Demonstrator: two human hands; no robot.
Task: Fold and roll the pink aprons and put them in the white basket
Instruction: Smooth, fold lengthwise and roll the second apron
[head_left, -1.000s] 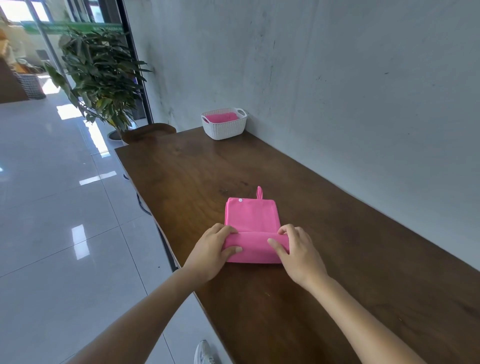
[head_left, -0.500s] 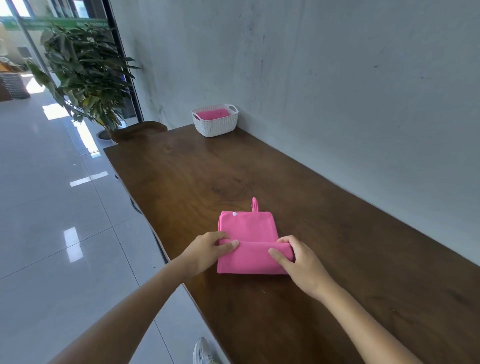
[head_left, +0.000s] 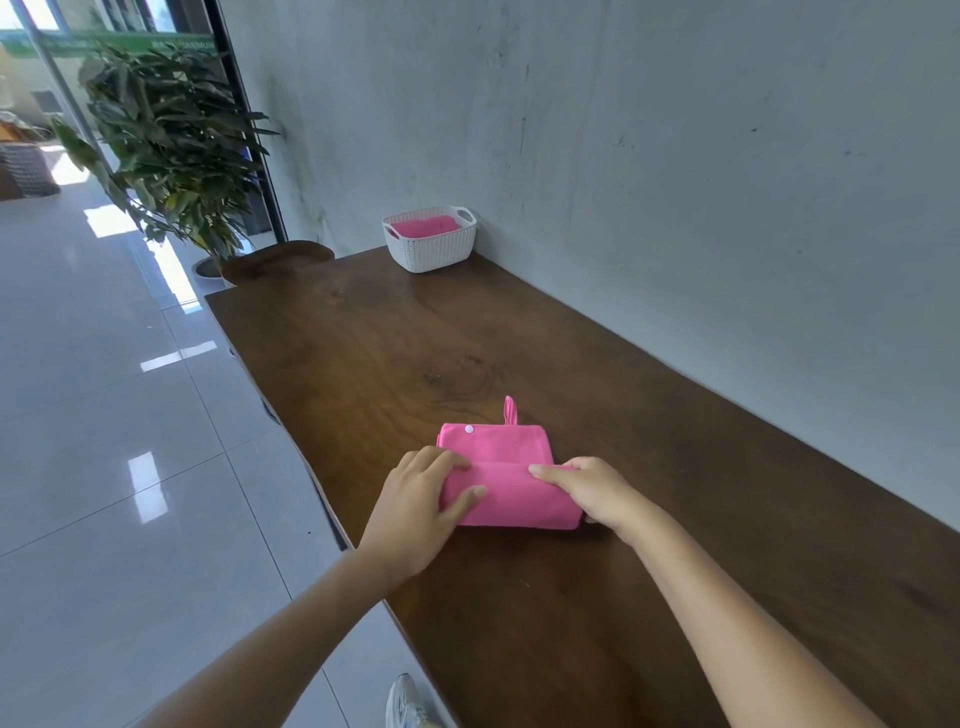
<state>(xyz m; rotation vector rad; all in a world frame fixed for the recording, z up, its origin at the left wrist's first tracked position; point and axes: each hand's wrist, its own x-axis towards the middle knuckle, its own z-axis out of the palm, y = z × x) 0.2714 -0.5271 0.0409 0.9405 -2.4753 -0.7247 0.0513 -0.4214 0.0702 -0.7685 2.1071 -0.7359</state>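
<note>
Where table (head_left: 571, 623) meets grey wall (head_left: 675, 156), a white basket (head_left: 431, 249) sits.

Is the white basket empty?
No, the white basket has folded pink cloth lying inside it.

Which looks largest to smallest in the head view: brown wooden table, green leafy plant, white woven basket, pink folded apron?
1. Brown wooden table
2. Green leafy plant
3. Pink folded apron, nearer the camera, so unsure
4. White woven basket
</note>
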